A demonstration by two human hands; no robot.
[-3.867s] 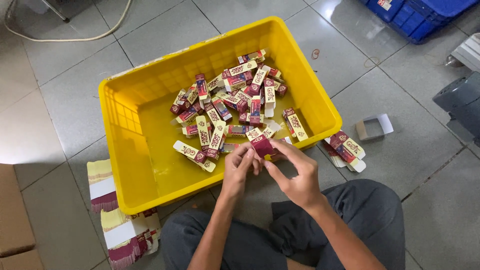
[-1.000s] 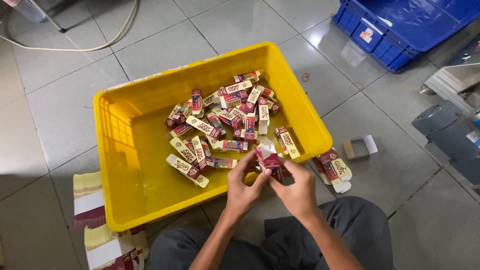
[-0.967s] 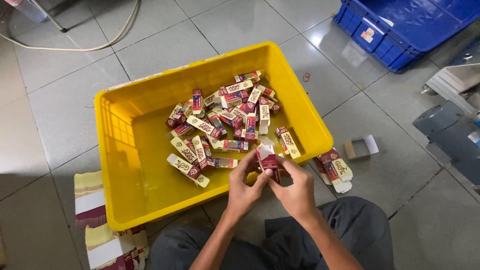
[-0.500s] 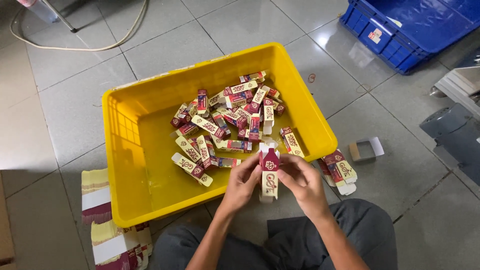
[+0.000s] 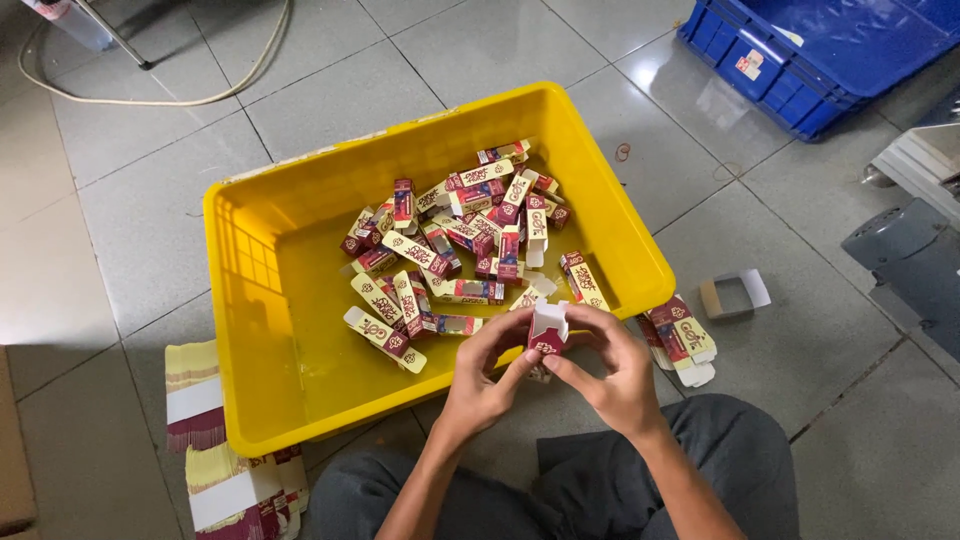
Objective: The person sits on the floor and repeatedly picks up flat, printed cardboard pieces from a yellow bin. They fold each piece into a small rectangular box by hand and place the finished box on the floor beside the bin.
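Both hands working on one small carton (image 5: pixel 547 333), red w/ white flaps, held upright just over the near rim of the yellow bin (image 5: pixel 262 330). Left hand (image 5: pixel 487 372) is gripping the carton's lower left side, thumb and fingers pinching it. Right hand (image 5: pixel 612 366) is curling round the right side and top, fingers closed on the carton too; top flap is standing open, white inside showing. Neither hand is spread wide, both narrow around the box.

Bin is sitting on the tiled floor (image 5: pixel 130 200) in front of the person's knees. Inside it, a loose pile of finished cartons (image 5: pixel 465 235) is lying toward the far right corner and middle, a few strays nearer the near edge. Left half of bin bottom is bare yellow.

On floor just right of the bin's near right corner: a small stack of flat cartons (image 5: pixel 678 335). Bit further right, an open grey box sleeve (image 5: pixel 732 294) lying alone. Left of the bin's near left corner: stacks of flat sheets (image 5: pixel 198 400), banded w/ white paper. Far right corner of view: blue crate (image 5: pixel 810 50). Pale cable (image 5: pixel 190 95) is looping across floor beyond the bin's far edge.
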